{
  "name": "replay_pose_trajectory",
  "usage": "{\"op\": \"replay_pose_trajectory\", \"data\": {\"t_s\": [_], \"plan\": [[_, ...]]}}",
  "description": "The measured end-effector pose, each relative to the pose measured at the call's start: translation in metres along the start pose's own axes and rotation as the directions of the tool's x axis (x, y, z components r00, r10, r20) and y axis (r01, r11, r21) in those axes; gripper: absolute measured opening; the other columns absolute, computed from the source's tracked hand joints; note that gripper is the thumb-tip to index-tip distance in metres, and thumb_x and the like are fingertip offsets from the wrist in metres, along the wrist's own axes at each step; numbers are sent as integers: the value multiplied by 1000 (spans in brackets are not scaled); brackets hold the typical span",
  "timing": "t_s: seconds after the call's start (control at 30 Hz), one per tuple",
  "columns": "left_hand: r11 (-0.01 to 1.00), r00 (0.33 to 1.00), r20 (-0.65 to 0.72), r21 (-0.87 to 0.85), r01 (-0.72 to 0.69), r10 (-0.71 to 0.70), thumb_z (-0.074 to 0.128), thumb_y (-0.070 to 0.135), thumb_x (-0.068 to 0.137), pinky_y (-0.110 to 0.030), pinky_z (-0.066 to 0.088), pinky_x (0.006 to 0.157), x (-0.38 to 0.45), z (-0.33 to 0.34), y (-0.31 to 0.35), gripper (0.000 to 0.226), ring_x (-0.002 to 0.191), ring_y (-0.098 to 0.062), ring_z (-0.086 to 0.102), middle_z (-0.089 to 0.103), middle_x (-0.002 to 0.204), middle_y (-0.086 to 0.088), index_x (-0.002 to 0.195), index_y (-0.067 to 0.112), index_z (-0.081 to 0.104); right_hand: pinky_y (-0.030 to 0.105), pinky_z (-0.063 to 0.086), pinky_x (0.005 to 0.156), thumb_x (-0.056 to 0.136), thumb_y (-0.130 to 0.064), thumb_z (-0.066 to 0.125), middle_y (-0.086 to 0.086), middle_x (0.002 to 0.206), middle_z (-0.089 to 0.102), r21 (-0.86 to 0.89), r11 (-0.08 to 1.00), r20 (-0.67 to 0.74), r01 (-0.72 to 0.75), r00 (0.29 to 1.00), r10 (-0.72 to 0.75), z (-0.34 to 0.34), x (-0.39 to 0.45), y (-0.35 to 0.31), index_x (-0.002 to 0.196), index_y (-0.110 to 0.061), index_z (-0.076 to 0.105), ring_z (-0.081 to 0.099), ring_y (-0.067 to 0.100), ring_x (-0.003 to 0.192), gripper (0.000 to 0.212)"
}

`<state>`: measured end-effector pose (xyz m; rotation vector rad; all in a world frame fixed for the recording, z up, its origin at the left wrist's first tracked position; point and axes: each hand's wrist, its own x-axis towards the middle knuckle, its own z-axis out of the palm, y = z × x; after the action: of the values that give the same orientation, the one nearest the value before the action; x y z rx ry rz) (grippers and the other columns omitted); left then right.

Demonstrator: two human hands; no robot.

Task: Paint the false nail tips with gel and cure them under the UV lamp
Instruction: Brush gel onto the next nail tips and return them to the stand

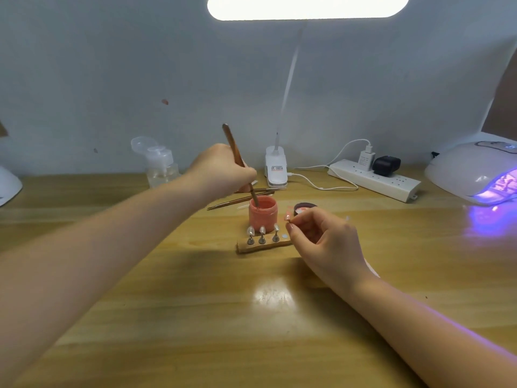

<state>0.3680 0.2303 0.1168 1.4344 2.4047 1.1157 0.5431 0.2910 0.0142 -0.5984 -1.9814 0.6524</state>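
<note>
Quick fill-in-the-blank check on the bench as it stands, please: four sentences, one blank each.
1. The left hand dips the brush into the ____ jar.
2. The right hand pinches a single ____.
3. ____ nail tips stand on the wooden holder.
4. The UV lamp glows ____.

Missing: pink; nail tip; Three; purple

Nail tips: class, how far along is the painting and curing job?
Done: UV lamp glows. In hand: left hand dips brush into pink jar; right hand pinches a pink-looking tip. Left: three tips on stand look unpainted, nothing visibly curing.
</note>
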Motion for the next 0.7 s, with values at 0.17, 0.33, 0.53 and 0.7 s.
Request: {"op": "replay_pose_trajectory", "data": {"t_s": [0.17,0.33,0.53,0.7], "plan": [[997,999,31,75,25,-28,60,20,89,-40,54,80,21,12,8,20,88,-25,66,72,89,-12,87,3,72,31,52,61,84,-9,71,0,70,66,-6,1000,1,27,1000,-27,2,0,0,85,-7,71,59,10,61,2],[981,994,96,189,32,-51,64,23,89,-32,42,64,26,29,4,23,81,-24,62,71,98,-16,91,1,70,32,51,61,83,-8,71,-2,69,66,-3,999,-2,36,999,-36,3,0,-1,83,-6,71,59,11,60,2],[993,992,85,73,91,-97,66,21,86,-40,54,80,31,29,-5,20,92,-26,66,73,94,-11,87,3,72,30,50,60,83,-7,71,-2,68,65,-2,999,-1,45,999,-45,3,0,0,82,-6,71,59,12,61,2],[918,973,-33,-339,205,-230,61,17,87,-21,45,50,32,14,-21,14,55,-10,56,68,55,3,83,5,68,30,51,61,83,-7,71,0,68,66,-2,999,-1,46,999,-46,3,0,0,83,-6,71,59,13,62,2]]}}
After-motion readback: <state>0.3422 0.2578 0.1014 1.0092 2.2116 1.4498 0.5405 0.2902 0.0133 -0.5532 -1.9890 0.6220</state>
